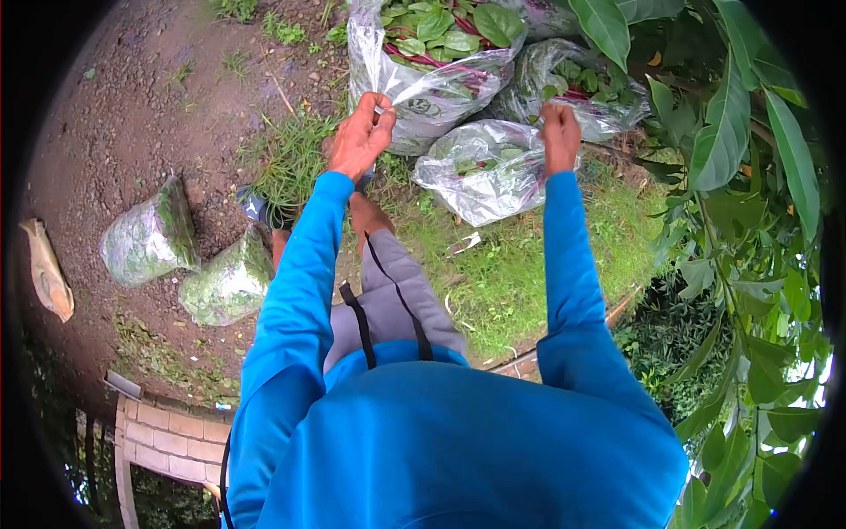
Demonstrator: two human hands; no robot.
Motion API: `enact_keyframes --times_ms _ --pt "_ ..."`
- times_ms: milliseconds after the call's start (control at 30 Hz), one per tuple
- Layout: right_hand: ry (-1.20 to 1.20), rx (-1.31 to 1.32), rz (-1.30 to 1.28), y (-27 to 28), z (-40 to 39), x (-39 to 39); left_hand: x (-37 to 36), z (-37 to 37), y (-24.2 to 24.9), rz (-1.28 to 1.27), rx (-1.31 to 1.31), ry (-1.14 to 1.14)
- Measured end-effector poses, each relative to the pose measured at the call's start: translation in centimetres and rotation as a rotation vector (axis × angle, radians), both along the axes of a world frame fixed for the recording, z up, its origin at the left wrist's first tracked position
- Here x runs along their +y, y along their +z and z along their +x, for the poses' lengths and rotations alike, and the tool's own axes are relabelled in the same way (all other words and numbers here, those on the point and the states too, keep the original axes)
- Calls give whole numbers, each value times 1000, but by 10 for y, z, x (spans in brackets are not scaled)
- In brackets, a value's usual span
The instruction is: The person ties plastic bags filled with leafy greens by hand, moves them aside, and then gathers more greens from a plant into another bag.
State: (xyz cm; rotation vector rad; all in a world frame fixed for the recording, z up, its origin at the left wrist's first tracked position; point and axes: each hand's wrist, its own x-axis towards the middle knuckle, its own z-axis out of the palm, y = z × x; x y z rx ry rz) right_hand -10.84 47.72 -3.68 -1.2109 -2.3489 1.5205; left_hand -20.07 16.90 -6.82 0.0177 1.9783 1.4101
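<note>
My left hand [363, 137] is closed in a pinch on the edge of a large clear plastic bag [441, 99]. Green leaves with reddish-purple stems [432, 25] fill this bag and show at its open mouth. To the right, my right hand [560, 137] has its fingers pressed together, over the border between two more bags. One is a lower clear bag [483, 194], bunched and crinkled; the other, a bag of leaves [608, 110], lies just beyond. I cannot tell what the right fingertips hold. A small green leaf shows right by them.
Two more filled plastic bags [154, 236] [231, 280] rest on bare soil at left. Farther left lies a long brown object [48, 271]. Leafy branches [727, 123] hang along the right side. Grass [502, 295] covers the ground before me; brick paving [172, 443] is lower left.
</note>
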Motion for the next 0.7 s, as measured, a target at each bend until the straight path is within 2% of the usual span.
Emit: enact_keyframes --times_ms 67,133,167,200,267,300,367,433,500,533,600,633,667,700 --pt "-17 -254 254 1 56 -20 6 2 0 8 30 -19" --pt "64 -721 513 4 81 -45 15 2 22 -167 262 -100" --pt "59 -836 490 4 85 -54 21 3 37 -198 325 -188" --pt "54 -953 465 3 87 -57 31 9 35 -204 320 -172" --pt "89 -958 396 -13 98 -47 48 23 27 -3 705 -486" --pt "101 -962 326 -19 102 -43 60 28 25 -6 704 -482" --pt "96 -915 307 -23 105 -37 85 38 21 -104 639 -832" --pt "83 -881 298 -21 116 -32 102 52 -4 -108 728 -860" --pt "-1 -551 173 -18 133 -32 121 61 -34 -151 824 -921" --pt "-1 -562 180 -19 145 -34 126 60 -41 -140 817 -917" --pt "-383 -155 -84 -18 165 -40 131 60 -54 -177 743 -898" --pt "-429 -135 -123 -7 164 -44 132 60 -62 -111 731 -792" --pt "-430 -140 -122 -5 166 -46 134 61 -69 -108 726 -794" --pt "-618 -45 -196 -6 171 -48 137 59 -69 -36 687 -688"
